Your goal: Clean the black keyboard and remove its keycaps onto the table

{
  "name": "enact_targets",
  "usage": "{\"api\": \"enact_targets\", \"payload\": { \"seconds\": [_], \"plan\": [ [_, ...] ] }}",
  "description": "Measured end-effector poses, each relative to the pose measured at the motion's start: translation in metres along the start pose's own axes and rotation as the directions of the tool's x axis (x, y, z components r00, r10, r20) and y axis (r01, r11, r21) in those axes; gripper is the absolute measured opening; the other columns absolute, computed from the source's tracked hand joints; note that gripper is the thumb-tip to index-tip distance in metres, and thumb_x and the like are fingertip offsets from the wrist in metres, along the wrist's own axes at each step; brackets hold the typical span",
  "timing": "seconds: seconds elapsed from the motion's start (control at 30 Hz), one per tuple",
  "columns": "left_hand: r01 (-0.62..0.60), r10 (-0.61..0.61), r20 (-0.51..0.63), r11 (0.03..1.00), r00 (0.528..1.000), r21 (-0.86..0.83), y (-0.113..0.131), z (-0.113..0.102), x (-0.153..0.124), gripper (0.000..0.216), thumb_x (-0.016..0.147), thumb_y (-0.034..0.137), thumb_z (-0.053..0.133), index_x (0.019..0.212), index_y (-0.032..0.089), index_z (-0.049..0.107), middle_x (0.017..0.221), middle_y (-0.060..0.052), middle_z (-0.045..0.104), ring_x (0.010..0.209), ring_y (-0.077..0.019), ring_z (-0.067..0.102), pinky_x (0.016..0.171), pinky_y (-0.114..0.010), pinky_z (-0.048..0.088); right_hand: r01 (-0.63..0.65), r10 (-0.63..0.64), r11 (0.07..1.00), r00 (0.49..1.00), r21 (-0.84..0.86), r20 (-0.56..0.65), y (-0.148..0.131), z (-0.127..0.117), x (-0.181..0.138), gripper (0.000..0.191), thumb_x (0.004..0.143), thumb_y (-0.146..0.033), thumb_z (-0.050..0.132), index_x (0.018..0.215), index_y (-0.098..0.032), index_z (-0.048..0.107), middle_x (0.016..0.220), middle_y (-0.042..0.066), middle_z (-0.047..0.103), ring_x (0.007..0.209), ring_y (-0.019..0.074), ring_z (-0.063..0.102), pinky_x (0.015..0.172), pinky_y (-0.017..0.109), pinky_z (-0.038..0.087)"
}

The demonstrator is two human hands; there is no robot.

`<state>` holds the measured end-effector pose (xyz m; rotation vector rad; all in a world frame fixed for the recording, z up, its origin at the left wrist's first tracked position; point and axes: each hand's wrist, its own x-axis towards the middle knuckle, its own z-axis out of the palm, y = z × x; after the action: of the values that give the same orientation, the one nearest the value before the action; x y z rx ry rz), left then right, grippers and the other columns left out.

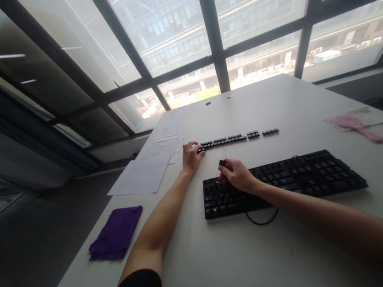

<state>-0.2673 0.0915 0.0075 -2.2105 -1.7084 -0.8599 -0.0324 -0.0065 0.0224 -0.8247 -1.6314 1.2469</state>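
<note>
My left hand [191,157] rests on the white table at the left end of a line of loose black keycaps [225,140]. Its thumb and fingers are closed around a dark keycap [200,150] there. In my right hand [239,175] is a wire keycap puller [222,163] with a small black handle, its wire loop pointing down at the upper left keys. Below that hand lies a black keyboard [316,175], partly covered by my hand and forearm. Whether the loop grips a key is too small to tell.
A folded purple cloth [117,232] lies at the table's left edge, with several paper sheets [143,174] beyond it. A pink hairbrush [355,127] lies on the right. The keyboard's cable [264,223] loops out in front. Large windows [171,26] stand behind the table.
</note>
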Motion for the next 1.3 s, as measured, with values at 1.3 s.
{"api": "enact_targets", "payload": {
  "seconds": [1.3],
  "plan": [
    [0.428,-0.425,0.063,0.903,0.903,-0.043,-0.020,0.005,-0.004,0.069,0.074,0.052,0.075,0.130,0.017,0.055,0.091,-0.007,0.070,0.090,-0.0239,0.065,0.082,-0.032,0.047,-0.020,0.020,1.000,1.000,-0.004,0.009,0.005,0.000,0.000,0.018,0.090,-0.033,0.055,0.078,-0.020,0.055,0.066,0.002,0.068,0.057,0.0165,0.064,0.057,0.026,0.049]
  ]
}}
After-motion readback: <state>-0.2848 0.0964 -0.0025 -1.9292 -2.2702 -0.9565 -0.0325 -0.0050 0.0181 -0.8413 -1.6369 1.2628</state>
